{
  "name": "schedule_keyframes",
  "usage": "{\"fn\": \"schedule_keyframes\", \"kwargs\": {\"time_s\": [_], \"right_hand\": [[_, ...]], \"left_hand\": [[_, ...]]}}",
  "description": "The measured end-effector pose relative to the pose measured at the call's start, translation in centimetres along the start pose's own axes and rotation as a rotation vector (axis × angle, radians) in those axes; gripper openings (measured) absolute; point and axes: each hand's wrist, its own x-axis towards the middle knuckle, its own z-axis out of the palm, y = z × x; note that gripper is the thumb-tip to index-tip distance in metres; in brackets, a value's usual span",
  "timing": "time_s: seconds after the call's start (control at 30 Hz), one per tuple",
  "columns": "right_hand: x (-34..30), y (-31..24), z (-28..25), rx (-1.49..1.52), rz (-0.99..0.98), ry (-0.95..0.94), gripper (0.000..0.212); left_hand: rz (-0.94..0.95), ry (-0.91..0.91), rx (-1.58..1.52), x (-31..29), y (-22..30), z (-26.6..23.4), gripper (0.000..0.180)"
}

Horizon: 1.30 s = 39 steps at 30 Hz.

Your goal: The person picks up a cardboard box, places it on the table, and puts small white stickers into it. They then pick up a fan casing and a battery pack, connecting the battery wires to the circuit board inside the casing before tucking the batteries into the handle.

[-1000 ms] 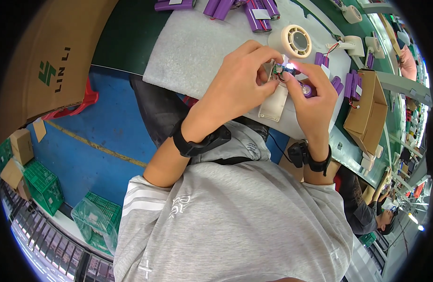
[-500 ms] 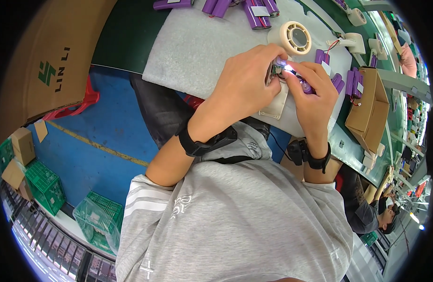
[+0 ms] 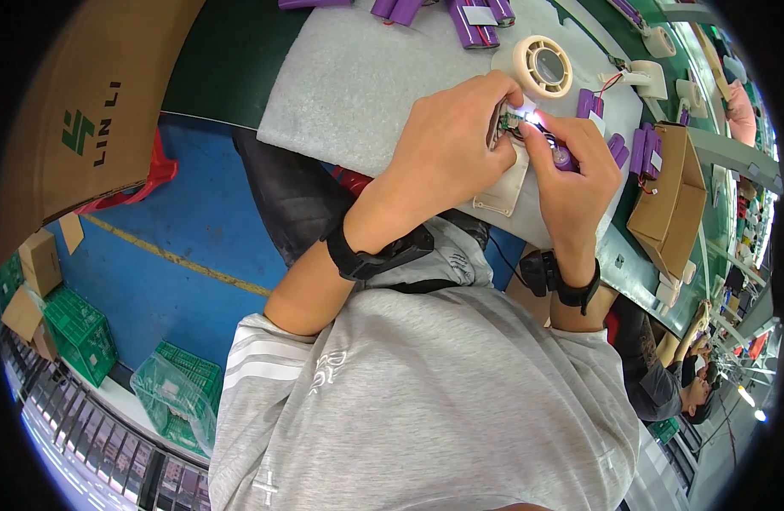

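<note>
My left hand (image 3: 462, 128) is closed, its fingertips pinching a small green circuit board (image 3: 509, 122). Beside the board a bright white light (image 3: 534, 117) glows, with dark wires near it. My right hand (image 3: 579, 166) is closed too; thumb and index finger meet the board's edge. The round end of a purple battery cell (image 3: 563, 158) shows within the right hand's grip, the rest of it hidden by fingers. Under both hands a flat cream plastic piece (image 3: 501, 196) lies at the near edge of the white foam mat (image 3: 341, 94).
A cream tape roll (image 3: 566, 68) stands just beyond my hands. Purple battery packs (image 3: 473, 24) lie at the mat's far side. More purple cells (image 3: 644, 153) rest by an open cardboard box (image 3: 671, 200) at the right. A large carton (image 3: 85, 102) rises at the left.
The light and board sit slightly further right in the view, and more of the green board shows between my fingertips. Both hands keep their grip; the whole scene has shifted a little.
</note>
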Motion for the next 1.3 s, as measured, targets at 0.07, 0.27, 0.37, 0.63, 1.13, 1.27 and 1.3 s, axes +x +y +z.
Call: {"fn": "schedule_keyframes", "kwargs": {"time_s": [0.07, 0.27, 0.37, 0.63, 1.13, 1.27, 1.3], "right_hand": [[-0.1, 0.1, 0.1, 0.001, -0.014, 0.013, 0.02], [-0.2, 0.3, 0.5, 0.02, -0.05, 0.055, 0.021], [-0.1, 0.2, 0.2, -0.006, -0.03, 0.021, 0.021], [0.3, -0.5, -0.3, -0.063, 0.001, -0.067, 0.017], [1.4, 0.1, -3.9, 0.137, 0.288, -0.597, 0.028], [-0.7, 0.1, -4.5, 0.132, 0.049, -0.502, 0.033], [-1.2, 0.1, -4.5, 0.071, 0.016, -0.455, 0.034]], "left_hand": [[-0.011, -0.009, -0.004, 0.0, 0.0, -0.1, 0.033], [-0.01, -0.007, -0.016, 0.0, -0.1, -0.1, 0.033], [-0.005, -0.001, -0.037, 0.0, -0.2, -0.1, 0.033], [-0.05, -0.08, -0.127, 0.3, 0.2, -1.0, 0.035], [0.275, -0.311, 0.037, 2.3, -1.2, -2.1, 0.029], [0.154, -0.335, -0.009, 1.8, -0.6, -2.6, 0.031], [0.153, -0.338, -0.011, 1.6, -0.5, -2.4, 0.031]]}}
